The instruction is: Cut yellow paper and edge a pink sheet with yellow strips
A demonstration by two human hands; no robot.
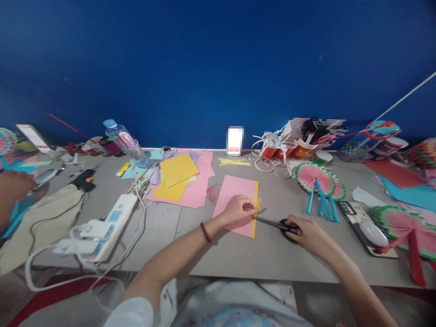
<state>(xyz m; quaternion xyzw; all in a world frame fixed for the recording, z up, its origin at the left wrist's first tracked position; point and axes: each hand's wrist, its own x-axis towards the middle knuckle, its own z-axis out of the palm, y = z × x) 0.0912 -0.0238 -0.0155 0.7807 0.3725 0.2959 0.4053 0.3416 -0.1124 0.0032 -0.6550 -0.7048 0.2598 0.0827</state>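
Observation:
A pink sheet of paper (231, 190) lies in front of me, with a yellow band (254, 229) along its right edge. My left hand (238, 209) rests over the sheet, finger and thumb pinched at a narrow yellow paper strip (259, 202) that stands partly off that edge. From the right, my right hand (304, 231) grips the black handles of a pair of scissors (272, 222). The blades point left and reach the strip beside my left fingertips. Whether they are closed on the paper I cannot tell.
Pink and yellow sheets (179, 170) lie to the left, near a bottle (127, 141) and a white power strip (116, 222). Watermelon-coloured paper fans (315, 179), a phone (354, 218) and a mouse (374, 233) are at right. Another person's hand (15, 186) shows far left.

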